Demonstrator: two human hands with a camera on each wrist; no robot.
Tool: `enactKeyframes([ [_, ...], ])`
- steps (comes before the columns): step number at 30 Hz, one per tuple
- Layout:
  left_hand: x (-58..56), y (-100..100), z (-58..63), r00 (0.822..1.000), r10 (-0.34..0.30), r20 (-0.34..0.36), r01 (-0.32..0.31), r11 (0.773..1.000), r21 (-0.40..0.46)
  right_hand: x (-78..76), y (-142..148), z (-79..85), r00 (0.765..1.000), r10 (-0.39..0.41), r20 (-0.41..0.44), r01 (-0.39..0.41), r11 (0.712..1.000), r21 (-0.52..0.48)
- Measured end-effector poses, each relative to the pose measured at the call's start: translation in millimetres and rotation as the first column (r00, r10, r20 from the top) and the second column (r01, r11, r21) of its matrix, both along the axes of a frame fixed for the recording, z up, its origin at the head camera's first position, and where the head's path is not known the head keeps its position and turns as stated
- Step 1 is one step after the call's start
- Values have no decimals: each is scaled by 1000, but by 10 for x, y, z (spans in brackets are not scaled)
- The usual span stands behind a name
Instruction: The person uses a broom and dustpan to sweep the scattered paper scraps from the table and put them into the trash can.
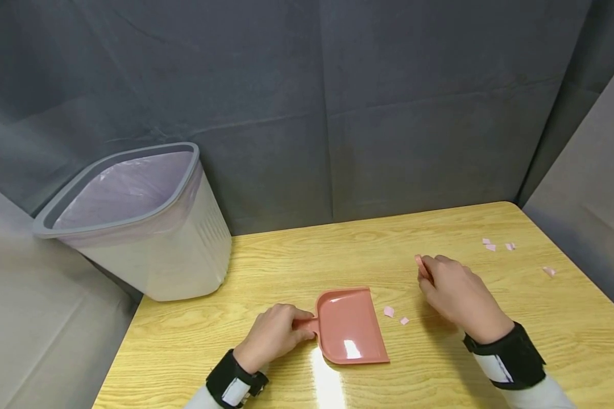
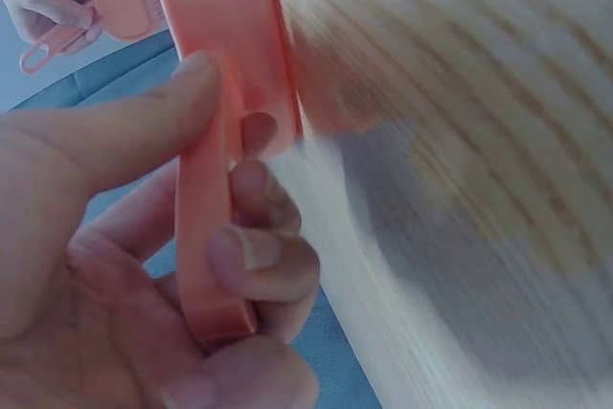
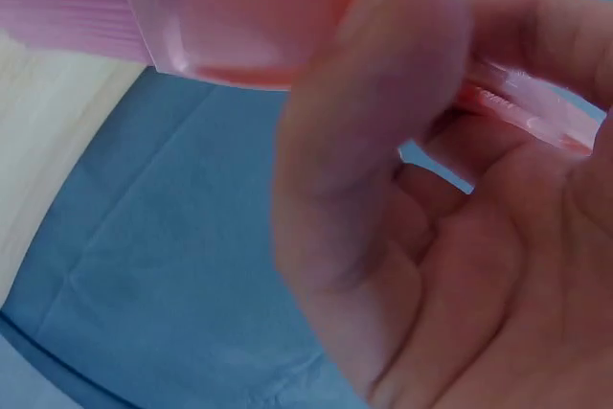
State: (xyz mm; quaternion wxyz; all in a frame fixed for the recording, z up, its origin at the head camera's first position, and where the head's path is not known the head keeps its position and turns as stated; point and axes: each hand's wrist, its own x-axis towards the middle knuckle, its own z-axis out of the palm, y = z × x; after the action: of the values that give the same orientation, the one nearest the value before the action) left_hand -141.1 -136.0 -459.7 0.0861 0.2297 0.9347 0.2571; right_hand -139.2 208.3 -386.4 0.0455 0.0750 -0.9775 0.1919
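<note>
My left hand (image 1: pixel 273 336) grips the handle of a coral-pink dustpan (image 1: pixel 350 326), which lies on the table with its straight edge facing right. In the left wrist view, the thumb and curled fingers wrap the looped handle (image 2: pixel 203 237). My right hand (image 1: pixel 457 292) holds a small coral brush (image 3: pixel 239 7) with pink bristles (image 3: pixel 67 2); in the head view the hand hides most of it. Between the dustpan and the right hand lie two pale pink paper scraps, one scrap (image 1: pixel 389 311) close to the pan's edge and a smaller scrap (image 1: pixel 404 321) beside it.
A white bin (image 1: pixel 184 255) with a grey rim and a lilac liner stands at the back left. Several more pink scraps (image 1: pixel 490 247) are scattered at the back right of the wooden table (image 1: pixel 297 255). Grey cloth (image 1: pixel 266 113) hangs behind and at both sides.
</note>
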Motion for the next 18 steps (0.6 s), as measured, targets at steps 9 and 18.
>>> enactKeyframes([
  [9,3,4,1,1000,0,-4,0,1000,-14,20,-207,-127,993,112,30,-109,991,-74],
  [18,8,6,5,1000,3,-7,-3,1000,-16,71,-377,-126,971,234,51,-217,951,-222],
])
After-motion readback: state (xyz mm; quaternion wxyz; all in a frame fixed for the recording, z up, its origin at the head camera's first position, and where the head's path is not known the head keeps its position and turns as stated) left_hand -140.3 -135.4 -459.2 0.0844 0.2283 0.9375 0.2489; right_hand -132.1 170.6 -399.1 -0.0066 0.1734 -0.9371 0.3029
